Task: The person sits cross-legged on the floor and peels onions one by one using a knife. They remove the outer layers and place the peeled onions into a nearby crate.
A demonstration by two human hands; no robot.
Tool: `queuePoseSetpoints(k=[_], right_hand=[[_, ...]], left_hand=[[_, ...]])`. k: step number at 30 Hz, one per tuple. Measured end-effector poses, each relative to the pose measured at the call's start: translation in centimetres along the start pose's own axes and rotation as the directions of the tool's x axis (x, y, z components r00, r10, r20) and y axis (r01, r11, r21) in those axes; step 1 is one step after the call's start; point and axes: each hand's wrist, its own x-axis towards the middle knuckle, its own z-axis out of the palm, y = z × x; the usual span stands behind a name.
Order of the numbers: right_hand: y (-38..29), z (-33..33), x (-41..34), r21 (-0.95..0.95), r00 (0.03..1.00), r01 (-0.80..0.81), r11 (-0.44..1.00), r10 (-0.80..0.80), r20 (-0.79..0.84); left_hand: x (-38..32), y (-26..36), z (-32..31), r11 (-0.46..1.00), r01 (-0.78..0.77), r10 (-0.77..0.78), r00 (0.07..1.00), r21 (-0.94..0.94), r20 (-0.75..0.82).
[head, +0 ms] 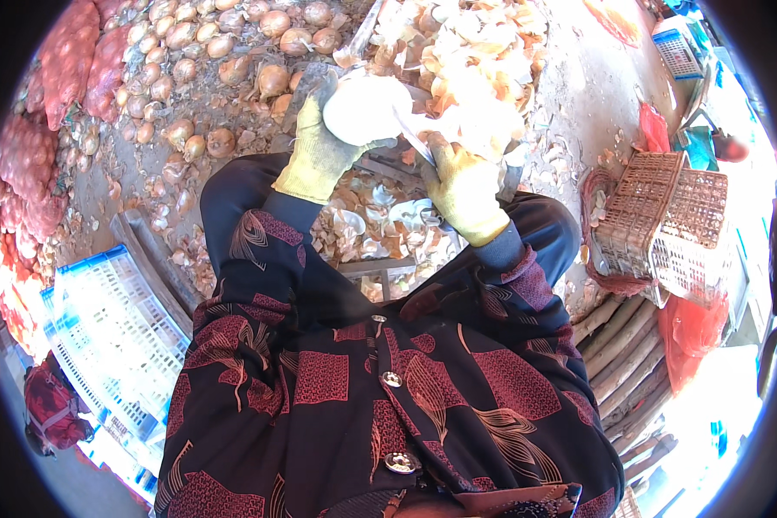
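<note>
A peeled white onion [366, 110], partly washed out by glare, sits in my left hand [317, 146], which wears a yellow and grey work glove. My right hand [463, 184], gloved the same way, grips a knife [416, 137] whose thin blade points up and left toward the onion's right side. Glare hides whether the blade touches it. Beneath my hands, between my knees, lie loose onion skins [362, 223] around a wooden bar [375, 265]. Beyond my right hand rises a bright heap of onion peelings [466, 71].
Unpeeled onions [220, 45] cover the ground at the upper left, beside red mesh sacks [65, 65]. White and blue plastic crates [116, 311] stand at my left. To my right are a brown plastic basket [641, 188] and wooden poles [628, 343]. Another person [55, 405] is at the lower left.
</note>
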Motion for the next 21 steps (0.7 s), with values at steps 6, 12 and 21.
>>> queuePoseSetpoints(k=[6, 12, 21], right_hand=[[-0.6, 0.5, -0.6, -0.248, 0.988, -0.102, 0.963, 0.128, 0.091], [-1.7, 0.7, -0.4, -0.115, 0.955, -0.273, 0.955, 0.284, 0.091], [-1.1, -1.5, 1.8, 0.828, 0.638, -0.511, -0.231, 0.544, 0.546]], left_hand=[[0.3, -0.6, -0.3, 0.992, -0.088, 0.096, 0.991, 0.087, -0.091], [0.4, -0.7, -0.5, 0.954, -0.152, 0.194, 0.970, 0.257, -0.148], [0.0, -0.9, 0.3, 0.994, -0.106, 0.110, 0.983, 0.037, -0.145]])
